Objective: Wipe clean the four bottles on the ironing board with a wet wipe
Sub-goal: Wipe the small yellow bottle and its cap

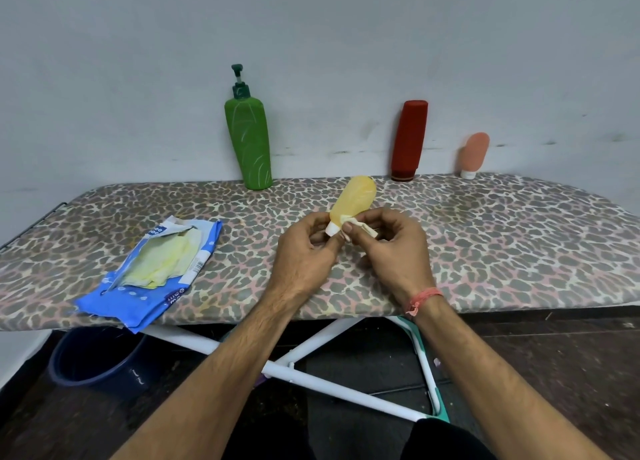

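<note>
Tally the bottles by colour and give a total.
Green bottle: 1
Red bottle: 1
Pink bottle: 1
Yellow bottle: 1, held in the left hand, wiped with the wet wipe in the right hand
Total: 4

You have four bottles: green (250, 137), red (409, 140), pink (474, 154) and yellow (354, 198). One wipe (360, 226), one wipe pack (156, 272), one bucket (98, 359), two hands: left (304, 248), right (394, 248).
</note>
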